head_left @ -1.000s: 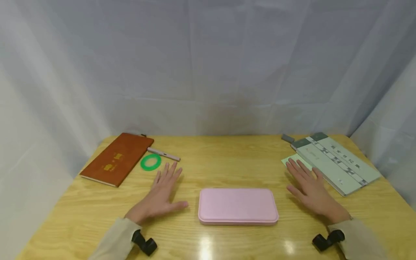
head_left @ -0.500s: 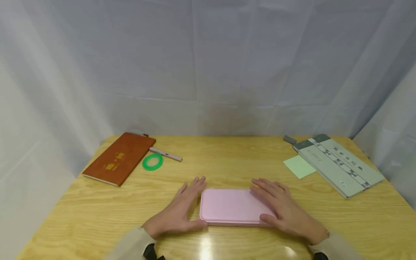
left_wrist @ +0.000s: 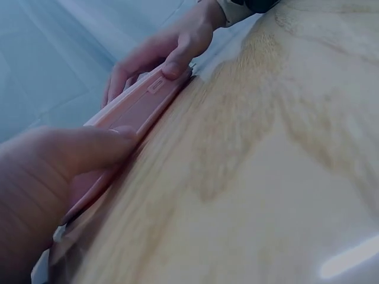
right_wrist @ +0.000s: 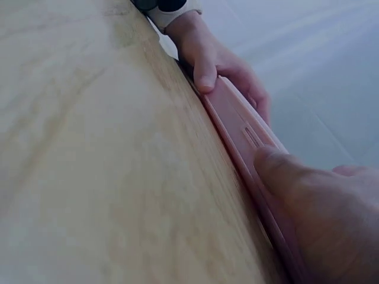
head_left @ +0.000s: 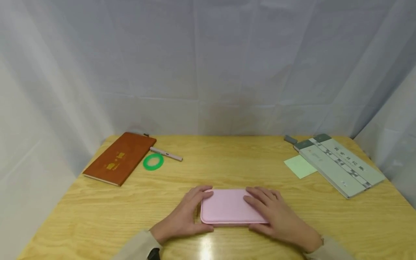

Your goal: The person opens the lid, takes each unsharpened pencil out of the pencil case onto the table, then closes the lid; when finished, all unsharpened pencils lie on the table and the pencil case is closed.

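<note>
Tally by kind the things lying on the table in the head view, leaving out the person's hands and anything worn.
Books: 2 (brown notebook, pale grey-green book)
Cases: 1 (pink case)
Pens: 1 (slim pen)
Rings: 1 (green ring)
Paper pieces: 1 (pale green paper)
Small grey pieces, use unclear: 1 (grey piece)
Total: 7

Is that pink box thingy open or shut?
Shut. The pink case has its top lying flat and no gap showing in front; the left hand and right hand hold it.
</note>
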The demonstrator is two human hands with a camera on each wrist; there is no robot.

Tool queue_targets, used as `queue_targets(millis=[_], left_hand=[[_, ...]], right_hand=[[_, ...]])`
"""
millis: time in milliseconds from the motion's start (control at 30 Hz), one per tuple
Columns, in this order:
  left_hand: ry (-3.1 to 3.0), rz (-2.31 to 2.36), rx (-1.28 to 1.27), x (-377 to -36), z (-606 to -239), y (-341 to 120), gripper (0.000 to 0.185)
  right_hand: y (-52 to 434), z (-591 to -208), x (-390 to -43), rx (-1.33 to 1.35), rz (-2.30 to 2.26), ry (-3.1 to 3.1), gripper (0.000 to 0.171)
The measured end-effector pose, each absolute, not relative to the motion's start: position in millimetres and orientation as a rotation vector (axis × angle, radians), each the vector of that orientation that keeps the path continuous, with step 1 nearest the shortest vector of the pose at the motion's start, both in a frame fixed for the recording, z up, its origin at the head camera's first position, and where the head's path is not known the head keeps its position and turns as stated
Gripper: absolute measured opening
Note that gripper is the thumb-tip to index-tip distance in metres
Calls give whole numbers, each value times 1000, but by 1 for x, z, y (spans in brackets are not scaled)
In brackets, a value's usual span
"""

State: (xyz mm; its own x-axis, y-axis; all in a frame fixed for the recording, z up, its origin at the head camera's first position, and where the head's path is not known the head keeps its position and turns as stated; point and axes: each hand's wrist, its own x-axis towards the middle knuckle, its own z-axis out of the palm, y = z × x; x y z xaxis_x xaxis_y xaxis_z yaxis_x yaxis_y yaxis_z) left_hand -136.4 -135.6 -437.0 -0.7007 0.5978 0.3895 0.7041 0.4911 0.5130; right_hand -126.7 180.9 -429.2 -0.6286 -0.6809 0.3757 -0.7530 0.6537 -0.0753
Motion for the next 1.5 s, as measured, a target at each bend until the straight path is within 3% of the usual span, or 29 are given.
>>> queue_targets(millis=[267, 467, 900, 1500], left_hand=[[-2547, -1174, -1026, -137, -441, -136, 76], [-2576, -1144, -961, -137, -438, -132, 66], [-2651, -1237, -806, -133, -434, -125, 69], [-2706, -1469, -812, -131, -433, -128, 70]], right_hand=[[170, -424, -126, 1125, 225, -2420, 56], [164, -419, -126, 1105, 200, -2288, 59], [164, -416, -129, 1079, 203, -2296, 62], [161, -418, -123, 1054, 145, -2255, 61]])
